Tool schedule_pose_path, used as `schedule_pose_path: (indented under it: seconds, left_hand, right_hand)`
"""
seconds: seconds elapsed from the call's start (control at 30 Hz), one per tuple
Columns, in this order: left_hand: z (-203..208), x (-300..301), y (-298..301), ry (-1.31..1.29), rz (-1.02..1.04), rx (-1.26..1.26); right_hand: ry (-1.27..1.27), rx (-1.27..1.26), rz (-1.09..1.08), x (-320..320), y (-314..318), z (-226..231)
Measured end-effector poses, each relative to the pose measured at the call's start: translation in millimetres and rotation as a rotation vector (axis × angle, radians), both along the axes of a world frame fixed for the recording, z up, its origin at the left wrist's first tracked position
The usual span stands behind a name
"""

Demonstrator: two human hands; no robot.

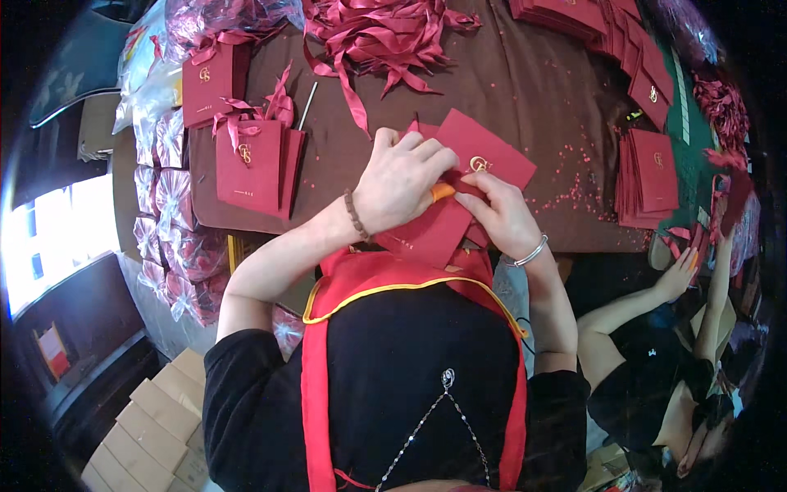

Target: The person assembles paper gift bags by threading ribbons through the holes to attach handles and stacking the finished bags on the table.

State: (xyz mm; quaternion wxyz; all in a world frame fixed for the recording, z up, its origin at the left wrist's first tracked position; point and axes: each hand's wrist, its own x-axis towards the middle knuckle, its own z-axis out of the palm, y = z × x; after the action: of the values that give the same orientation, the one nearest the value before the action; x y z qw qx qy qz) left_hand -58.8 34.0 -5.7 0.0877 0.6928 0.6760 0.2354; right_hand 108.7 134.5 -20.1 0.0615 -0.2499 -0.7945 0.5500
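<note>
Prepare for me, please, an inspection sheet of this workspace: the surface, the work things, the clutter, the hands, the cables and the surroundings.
Surface: brown cloth, with small red specks scattered at right.
Work things: red paper pieces under both hands; more lie in a left stack and a right stack.
Clutter: heap of red ribbons; thin white stick.
Left hand: fingers bent over the pieces; exact grip hidden.
Right hand: thumb and forefinger pinch the pieces.
Cables: nothing seen that is clearly a cable.
Surroundings: clear-wrapped packs at left; cardboard lower left; a co-worker's hand at right.
</note>
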Motion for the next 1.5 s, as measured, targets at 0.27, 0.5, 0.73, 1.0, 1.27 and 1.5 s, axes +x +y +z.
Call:
schedule_pose_path:
  seconds: [0.27, 0.5, 0.73, 1.0, 1.27, 1.5]
  left_hand:
    - [-1.6, -24.6, 12.5, -0.179, -0.102, -0.287]
    - [-6.7, -63.8, 43.5, -0.674, -0.405, -0.940]
    - [-11.3, -61.0, 44.6, -0.893, -0.249, -1.063]
    - [-3.9, -48.9, 37.3, -0.918, -0.060, -0.886]
    - [-4.3, -64.5, 51.6, -0.757, 0.152, -0.566]
    - [-18.3, -99.7, 21.1, -0.533, 0.080, -0.713]
  right_hand:
    - [0.000, -0.207, -0.050, -1.1, -12.5, 6.5]
    - [0.130, 0.147, 0.049, -11.4, -17.7, 3.3]
    - [0.103, 0.182, 0.054, -14.1, -16.2, 0.5]
    - [0.084, -0.038, 0.018, -15.1, -12.4, 2.4]
    - [0.011, -0.163, -0.029, -10.6, -16.6, 2.8]
    - [0.057, -0.141, -0.058, -5.9, -13.6, 6.4]
